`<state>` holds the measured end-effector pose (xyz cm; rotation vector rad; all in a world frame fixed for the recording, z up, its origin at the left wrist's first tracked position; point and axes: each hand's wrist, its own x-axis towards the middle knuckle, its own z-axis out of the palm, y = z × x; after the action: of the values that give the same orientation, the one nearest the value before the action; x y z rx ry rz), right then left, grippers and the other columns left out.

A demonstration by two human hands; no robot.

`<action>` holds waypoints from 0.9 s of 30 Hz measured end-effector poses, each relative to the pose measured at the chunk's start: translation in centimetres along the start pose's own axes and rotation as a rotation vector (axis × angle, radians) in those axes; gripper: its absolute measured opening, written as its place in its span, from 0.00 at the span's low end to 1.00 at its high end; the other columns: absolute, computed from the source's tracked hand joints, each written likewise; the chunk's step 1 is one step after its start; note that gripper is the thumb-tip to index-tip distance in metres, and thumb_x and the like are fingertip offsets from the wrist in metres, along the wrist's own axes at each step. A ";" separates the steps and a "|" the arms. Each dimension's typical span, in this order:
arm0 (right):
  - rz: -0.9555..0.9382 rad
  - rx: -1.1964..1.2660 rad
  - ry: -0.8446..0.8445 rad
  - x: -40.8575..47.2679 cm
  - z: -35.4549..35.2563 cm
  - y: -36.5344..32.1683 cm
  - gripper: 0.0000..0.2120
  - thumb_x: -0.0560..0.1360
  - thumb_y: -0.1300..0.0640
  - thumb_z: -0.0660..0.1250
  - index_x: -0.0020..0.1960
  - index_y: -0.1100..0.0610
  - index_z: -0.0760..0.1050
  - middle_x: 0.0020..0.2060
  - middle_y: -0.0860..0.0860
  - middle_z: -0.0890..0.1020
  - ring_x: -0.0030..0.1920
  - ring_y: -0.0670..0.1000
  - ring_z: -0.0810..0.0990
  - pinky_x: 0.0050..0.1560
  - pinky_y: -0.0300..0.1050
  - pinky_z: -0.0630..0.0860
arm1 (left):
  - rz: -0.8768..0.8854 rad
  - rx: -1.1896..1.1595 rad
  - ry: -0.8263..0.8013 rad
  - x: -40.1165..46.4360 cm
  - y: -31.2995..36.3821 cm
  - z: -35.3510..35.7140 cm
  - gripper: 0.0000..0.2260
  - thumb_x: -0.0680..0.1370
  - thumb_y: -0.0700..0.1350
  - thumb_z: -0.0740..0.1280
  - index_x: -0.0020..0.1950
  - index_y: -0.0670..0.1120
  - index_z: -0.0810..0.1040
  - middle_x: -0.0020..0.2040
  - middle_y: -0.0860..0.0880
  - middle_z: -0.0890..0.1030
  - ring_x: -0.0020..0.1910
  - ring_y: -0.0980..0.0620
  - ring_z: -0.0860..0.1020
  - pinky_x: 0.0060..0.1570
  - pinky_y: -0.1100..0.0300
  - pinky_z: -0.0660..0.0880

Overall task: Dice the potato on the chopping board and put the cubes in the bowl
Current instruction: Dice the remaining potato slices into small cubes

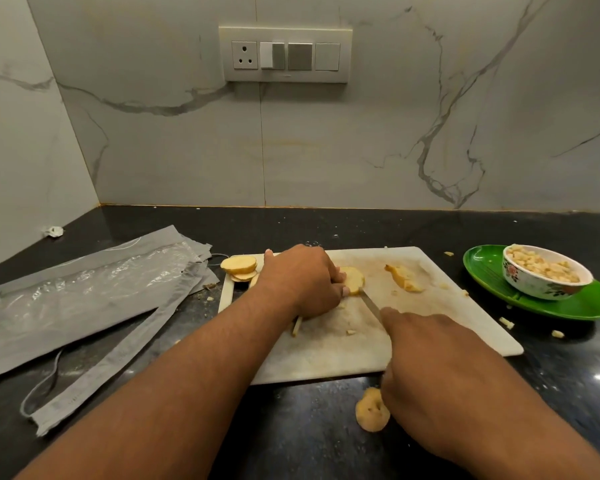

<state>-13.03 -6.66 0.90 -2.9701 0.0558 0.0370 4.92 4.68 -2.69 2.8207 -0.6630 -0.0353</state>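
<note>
On the white chopping board [430, 327] my left hand [300, 280] holds down a yellow potato slice [354, 279] with curled fingers. My right hand [437, 372] grips a knife [370, 302] whose tip meets the slice's near edge. More potato slices [240, 266] are stacked at the board's far left corner. A cut potato piece [404, 278] lies toward the board's right. The patterned bowl [541, 285] at the right holds several potato cubes [541, 265].
The bowl stands on a green plate [582, 303]. A potato end piece [371, 410] lies on the black counter before the board. Grey plastic bags [84, 296] cover the left side. Loose cubes [506, 322] lie right of the board. A marble wall rises behind.
</note>
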 end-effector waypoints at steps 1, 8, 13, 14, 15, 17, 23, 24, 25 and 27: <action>-0.001 0.010 -0.015 -0.6 -0.5 0.0 0.28 0.77 0.45 0.66 0.73 0.47 0.61 0.65 0.47 0.73 0.62 0.50 0.72 0.62 0.44 0.72 | 0.003 -0.005 0.006 0.0 -0.1 0.0 0.18 0.81 0.62 0.65 0.69 0.60 0.80 0.69 0.59 0.79 0.71 0.51 0.73 0.77 0.29 0.51; 0.069 -0.026 0.161 1.5 -0.6 -0.3 0.21 0.77 0.56 0.62 0.70 0.49 0.66 0.62 0.49 0.77 0.60 0.51 0.75 0.52 0.43 0.71 | -0.009 -0.048 0.041 -0.5 -0.2 0.3 0.18 0.80 0.64 0.66 0.68 0.60 0.81 0.68 0.59 0.80 0.71 0.52 0.72 0.77 0.30 0.51; 0.119 -0.039 0.177 6.8 1.3 -1.2 0.19 0.78 0.56 0.63 0.69 0.52 0.72 0.61 0.51 0.78 0.54 0.51 0.76 0.47 0.41 0.70 | -0.034 -0.051 0.016 -0.5 -0.4 0.0 0.15 0.81 0.63 0.65 0.65 0.62 0.82 0.67 0.59 0.80 0.70 0.51 0.73 0.76 0.29 0.49; 0.123 -0.028 0.171 7.0 1.5 -1.2 0.19 0.79 0.56 0.63 0.69 0.52 0.71 0.61 0.51 0.78 0.53 0.50 0.76 0.47 0.41 0.70 | -0.036 -0.048 0.017 -0.3 -0.4 0.0 0.15 0.81 0.63 0.65 0.64 0.63 0.83 0.67 0.59 0.81 0.70 0.52 0.73 0.76 0.28 0.48; 0.117 -0.017 0.163 6.8 1.6 -1.2 0.19 0.79 0.56 0.63 0.70 0.51 0.71 0.61 0.51 0.78 0.53 0.50 0.76 0.47 0.41 0.70 | -0.039 -0.048 0.018 -0.2 -0.3 0.0 0.15 0.81 0.64 0.65 0.64 0.63 0.83 0.66 0.60 0.81 0.69 0.52 0.74 0.76 0.28 0.48; 0.095 0.000 0.128 5.2 1.4 -0.9 0.21 0.78 0.56 0.63 0.71 0.50 0.69 0.62 0.51 0.76 0.57 0.51 0.76 0.48 0.41 0.70 | -0.044 -0.049 0.015 0.0 -0.2 0.1 0.16 0.81 0.63 0.66 0.65 0.61 0.83 0.66 0.60 0.81 0.69 0.52 0.74 0.76 0.28 0.48; 0.018 0.011 -0.039 -0.8 -1.2 -0.4 0.26 0.78 0.48 0.64 0.74 0.47 0.61 0.67 0.47 0.72 0.65 0.50 0.71 0.65 0.45 0.70 | -0.032 -0.106 0.021 0.3 -0.7 0.1 0.17 0.79 0.64 0.68 0.64 0.60 0.83 0.65 0.60 0.82 0.67 0.53 0.75 0.76 0.29 0.52; 0.021 0.017 -0.036 -1.1 -1.7 -0.4 0.26 0.78 0.49 0.63 0.74 0.46 0.61 0.67 0.47 0.72 0.65 0.50 0.71 0.65 0.44 0.70 | -0.029 -0.113 0.030 0.3 -0.8 0.1 0.17 0.79 0.64 0.68 0.64 0.60 0.83 0.64 0.60 0.82 0.67 0.53 0.75 0.76 0.29 0.53; 0.027 0.014 -0.019 -1.2 -2.1 -0.6 0.25 0.79 0.49 0.63 0.74 0.46 0.61 0.68 0.47 0.72 0.64 0.50 0.71 0.63 0.44 0.70 | -0.029 -0.120 0.041 0.2 -0.8 0.1 0.17 0.79 0.65 0.68 0.63 0.60 0.84 0.63 0.60 0.83 0.66 0.53 0.75 0.76 0.29 0.53; 0.038 -0.004 0.048 -0.3 -2.4 -0.7 0.24 0.79 0.52 0.62 0.74 0.47 0.62 0.67 0.48 0.73 0.61 0.50 0.72 0.59 0.43 0.70 | -0.035 -0.128 0.054 0.0 -0.9 0.1 0.17 0.78 0.65 0.69 0.62 0.61 0.84 0.63 0.59 0.83 0.66 0.54 0.75 0.76 0.29 0.52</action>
<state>-13.20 -6.32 3.35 -2.9740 0.1187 -0.0296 5.33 5.45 -3.04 2.6998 -0.5780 -0.0080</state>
